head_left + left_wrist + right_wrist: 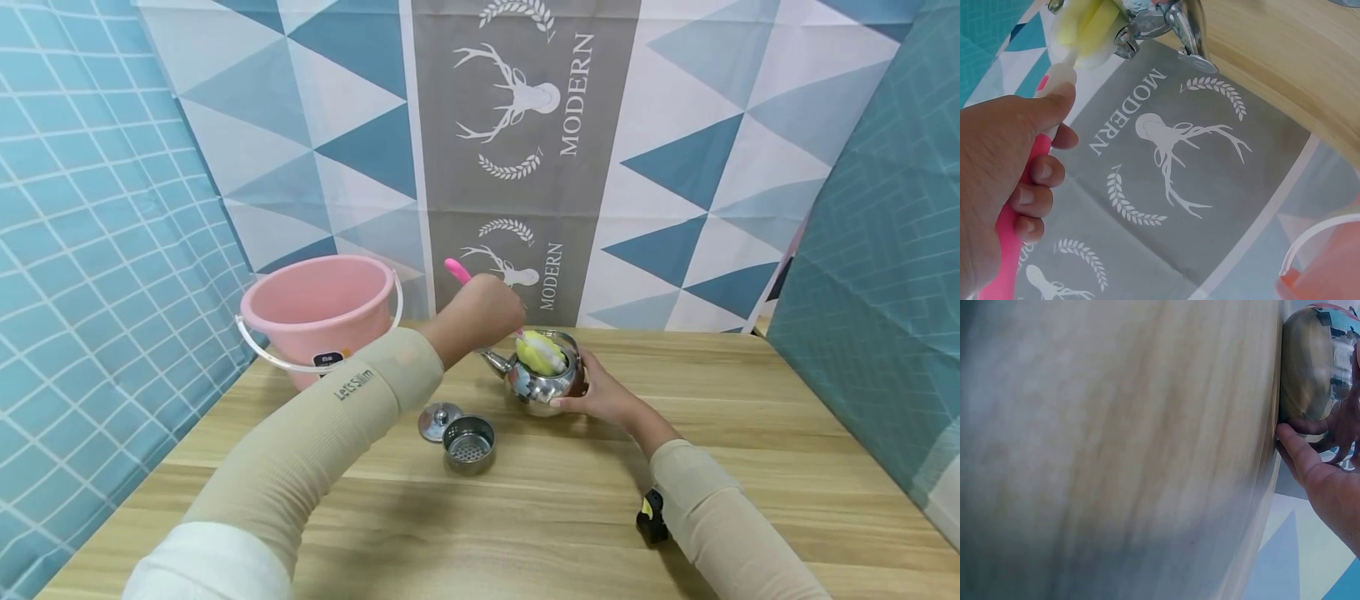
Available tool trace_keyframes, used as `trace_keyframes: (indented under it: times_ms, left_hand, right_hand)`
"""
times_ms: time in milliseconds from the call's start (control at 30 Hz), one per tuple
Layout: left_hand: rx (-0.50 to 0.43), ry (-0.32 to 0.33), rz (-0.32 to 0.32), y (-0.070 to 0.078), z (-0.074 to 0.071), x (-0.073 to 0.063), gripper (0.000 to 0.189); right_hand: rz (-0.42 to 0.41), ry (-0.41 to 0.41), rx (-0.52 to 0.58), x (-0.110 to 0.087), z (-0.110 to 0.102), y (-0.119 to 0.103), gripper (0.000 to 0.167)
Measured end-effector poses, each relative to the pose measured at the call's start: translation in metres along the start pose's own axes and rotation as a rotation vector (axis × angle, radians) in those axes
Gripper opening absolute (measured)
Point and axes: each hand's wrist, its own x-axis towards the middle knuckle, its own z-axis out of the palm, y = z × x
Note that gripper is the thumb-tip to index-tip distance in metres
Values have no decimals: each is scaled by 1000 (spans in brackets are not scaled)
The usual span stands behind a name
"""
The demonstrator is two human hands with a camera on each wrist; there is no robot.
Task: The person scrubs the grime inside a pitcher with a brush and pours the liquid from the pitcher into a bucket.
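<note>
L grip [489, 313] is closed round pink handle of brush [537, 350], yellow head in mouth of teapot [534, 390]. Teapot is on counter [750, 417], nr back edge; R grip [602, 392], curved wide, has hold of its round side.

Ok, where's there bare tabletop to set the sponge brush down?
Widest: the wooden tabletop between the right sleeve and teal curtain. Also the patch between the perforated infuser basket and the black object by that sleeve. Crowded: left of the teapot, with lid, basket and pink bucket.
</note>
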Motion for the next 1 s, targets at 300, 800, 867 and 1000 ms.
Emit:
trace_keyframes:
  times_ms: [300, 800, 867, 1000]
  left_hand:
    - [-42, -8, -29, -9, -4, -4, 10]
    - [-54, 48, -49, -21, -6, -12, 17]
    - [-74, 36, -50, -23, -5, -14, 14]
    - [-133, 14, -77, -27, -4, -19, 11]
  right_hand:
    - [-11, 2, -5, 1, 0, 0, 111]
    - [-2, 2, -3, -1, 1, -2, 109]
    - [-2, 0, 1, -1, 1, -2, 108]
    - [-5, 1, 11, -1, 1, -2, 108]
